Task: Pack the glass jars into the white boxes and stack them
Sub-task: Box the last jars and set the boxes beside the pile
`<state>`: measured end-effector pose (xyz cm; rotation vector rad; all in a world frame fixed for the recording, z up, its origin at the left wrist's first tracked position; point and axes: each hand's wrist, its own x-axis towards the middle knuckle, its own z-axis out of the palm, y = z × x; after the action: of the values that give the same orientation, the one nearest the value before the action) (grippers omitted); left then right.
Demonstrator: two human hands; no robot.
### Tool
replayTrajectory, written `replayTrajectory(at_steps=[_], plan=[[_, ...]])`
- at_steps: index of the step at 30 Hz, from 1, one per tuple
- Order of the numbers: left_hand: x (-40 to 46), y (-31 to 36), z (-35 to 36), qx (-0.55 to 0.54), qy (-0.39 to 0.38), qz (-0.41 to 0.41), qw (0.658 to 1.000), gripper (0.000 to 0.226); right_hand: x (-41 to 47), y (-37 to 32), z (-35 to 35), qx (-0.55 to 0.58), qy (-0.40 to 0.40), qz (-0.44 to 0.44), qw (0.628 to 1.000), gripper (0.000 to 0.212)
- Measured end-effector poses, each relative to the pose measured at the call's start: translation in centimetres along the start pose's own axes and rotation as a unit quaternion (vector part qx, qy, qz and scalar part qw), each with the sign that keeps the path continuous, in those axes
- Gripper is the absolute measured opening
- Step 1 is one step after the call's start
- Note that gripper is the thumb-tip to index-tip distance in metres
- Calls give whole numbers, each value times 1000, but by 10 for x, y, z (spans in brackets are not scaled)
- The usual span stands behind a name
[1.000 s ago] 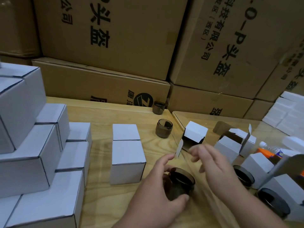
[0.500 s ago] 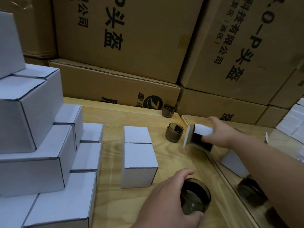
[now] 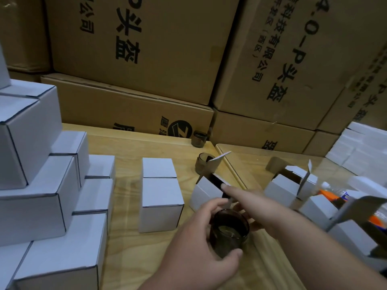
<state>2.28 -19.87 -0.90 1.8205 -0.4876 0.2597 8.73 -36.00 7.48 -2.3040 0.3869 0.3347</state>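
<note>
An open white box [image 3: 206, 193] has been brought beside the jar [image 3: 229, 232] gripped by the left hand [image 3: 201, 243] and is steadied by the right hand [image 3: 257, 208], so insertion looks imminent.

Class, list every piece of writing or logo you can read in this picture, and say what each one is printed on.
"头盔": big brown carton at back left.
"有限公司": a column read downward on the right-hand carton; the small bracketed print beside it is too blurred.
"P头盔": same carton.
Round black logo: lower carton; the characters beside it are cut off.
Bottle label at right: too blurred.
White boxes: no print.
</note>
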Motion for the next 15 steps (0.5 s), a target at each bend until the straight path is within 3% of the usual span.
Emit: replayTrajectory(at_steps=[4, 5, 8, 10, 15], plan=[[-4, 4, -1, 26, 36, 31, 999, 83, -45, 24, 4, 97, 137, -138, 976, 51], [-4, 4, -2, 32, 46, 40, 998, 83, -56, 32, 6, 138, 120, -184, 966, 49], [-4, 7, -3, 29, 54, 56, 997, 85, -81, 49, 18, 172, -71, -262, 947, 62], [-6, 7, -3, 35, 48, 68, 996, 87, -80, 55, 23, 158, -108, -292, 937, 60], [-3, 6, 1, 75, 64, 108, 989, 87, -55, 51, 19, 218, 42, -297, 929, 51]])
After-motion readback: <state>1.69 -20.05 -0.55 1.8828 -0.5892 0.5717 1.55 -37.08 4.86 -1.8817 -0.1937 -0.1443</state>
